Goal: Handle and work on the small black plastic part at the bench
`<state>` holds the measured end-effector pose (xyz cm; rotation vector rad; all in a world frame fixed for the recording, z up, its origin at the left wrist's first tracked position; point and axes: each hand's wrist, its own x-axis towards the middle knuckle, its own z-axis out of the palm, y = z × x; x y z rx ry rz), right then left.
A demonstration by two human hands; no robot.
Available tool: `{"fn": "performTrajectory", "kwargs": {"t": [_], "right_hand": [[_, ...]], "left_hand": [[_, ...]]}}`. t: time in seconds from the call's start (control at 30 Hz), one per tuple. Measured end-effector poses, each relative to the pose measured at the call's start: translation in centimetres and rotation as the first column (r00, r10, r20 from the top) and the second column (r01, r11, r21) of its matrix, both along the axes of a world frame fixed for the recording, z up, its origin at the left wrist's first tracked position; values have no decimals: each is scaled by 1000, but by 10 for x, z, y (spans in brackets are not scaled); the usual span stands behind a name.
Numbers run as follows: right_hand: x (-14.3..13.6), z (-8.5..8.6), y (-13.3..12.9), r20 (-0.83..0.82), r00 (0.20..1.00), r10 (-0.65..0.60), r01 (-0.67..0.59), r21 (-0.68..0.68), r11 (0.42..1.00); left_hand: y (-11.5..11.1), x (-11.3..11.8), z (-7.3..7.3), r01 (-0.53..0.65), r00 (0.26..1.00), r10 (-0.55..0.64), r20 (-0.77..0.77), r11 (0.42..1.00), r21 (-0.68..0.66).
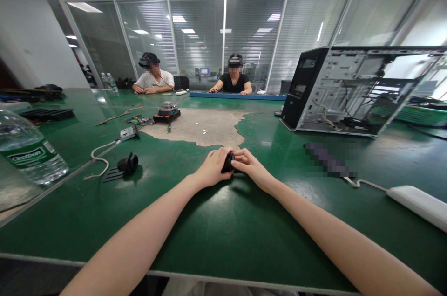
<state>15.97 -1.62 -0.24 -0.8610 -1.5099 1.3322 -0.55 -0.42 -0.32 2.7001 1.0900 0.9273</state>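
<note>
Between both hands, just above the green table (216,240), is a small black plastic part (228,163); its exact kind is hidden by the fingers. My left hand (213,165) wraps round it from the left, thumb below and fingers over the top. From the right, the fingers of my right hand (250,168) pinch its near side. Off to the left lie a black round part (128,163) and a slotted black piece (114,174). Farther back sits a small metal bracket (128,133) with a pale cable.
An open computer case (307,91) stands at the right, near a white power strip (417,203). At the left is a water bottle (33,151). A fan-like heatsink (167,110) rests mid-table. Two people wearing headsets (235,82) sit across the table behind a blue bar (237,96).
</note>
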Motion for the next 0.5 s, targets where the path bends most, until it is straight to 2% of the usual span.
{"fn": "performTrajectory", "kwargs": {"t": [0.23, 0.5], "right_hand": [[0, -7, 6, 19, 999, -40, 41, -12, 999], [0, 3, -1, 6, 1000, 22, -22, -3, 1000]], "left_hand": [[1, 0, 0, 2, 1000, -2, -2, 1000, -3], [0, 0, 1, 3, 1000, -3, 0, 1000, -2]]}}
